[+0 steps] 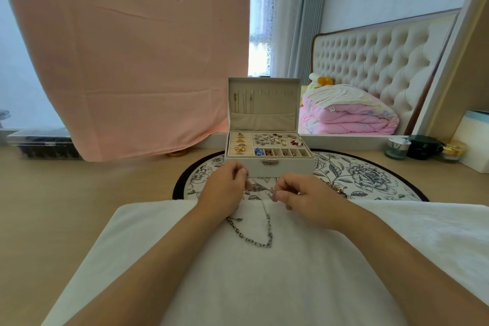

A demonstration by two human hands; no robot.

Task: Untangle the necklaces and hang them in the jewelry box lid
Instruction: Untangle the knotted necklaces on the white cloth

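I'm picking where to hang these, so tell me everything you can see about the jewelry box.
The jewelry box is white and rectangular, with a metal clasp in front, standing on the round floral mat. Its beige-lined lid stands open and upright, with a few thin chains hanging at its left and a pocket below. The tray holds rings and earrings.

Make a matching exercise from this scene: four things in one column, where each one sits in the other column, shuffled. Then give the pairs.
Things
1. chunky chain
2. jewelry box
3. pink quilt
4. black jar

Places
A. beside the tufted headboard
B. on the white towel
C. on the floral mat
D. on the right side of the desk

Pairs: 1-B, 2-C, 3-A, 4-D
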